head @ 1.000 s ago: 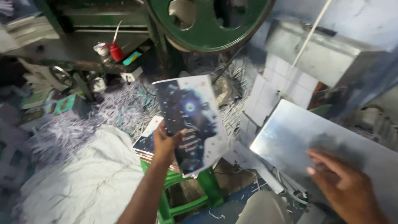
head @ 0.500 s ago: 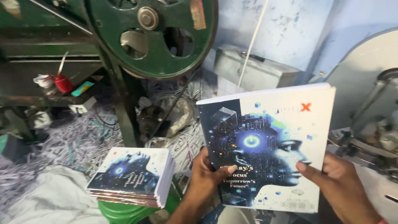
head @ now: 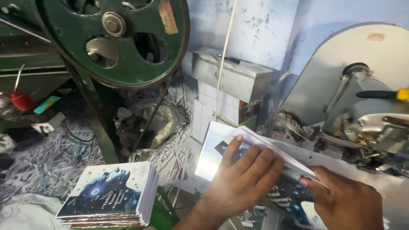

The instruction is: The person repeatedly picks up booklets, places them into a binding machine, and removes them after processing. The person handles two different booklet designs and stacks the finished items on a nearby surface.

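Down at the lower right, both hands are on a booklet [head: 255, 170] with a dark blue cover. The left hand [head: 245, 179] lies flat, fingers spread and pressing down on the cover, while the right hand [head: 341, 200] pinches the pages at the near edge, thumb on top. The booklet sits tilted on the pale counter [head: 396, 191], just in front of the grey machine [head: 358, 102]. Off to the left, a stack of booklets [head: 110, 196] with the same cover rests on something green, well apart from the hands. Judging by that stack, several copies are dealt with already; this one is mid-handling. Paper shreds [head: 55, 157] litter the floor beneath the big green wheel [head: 115, 38].
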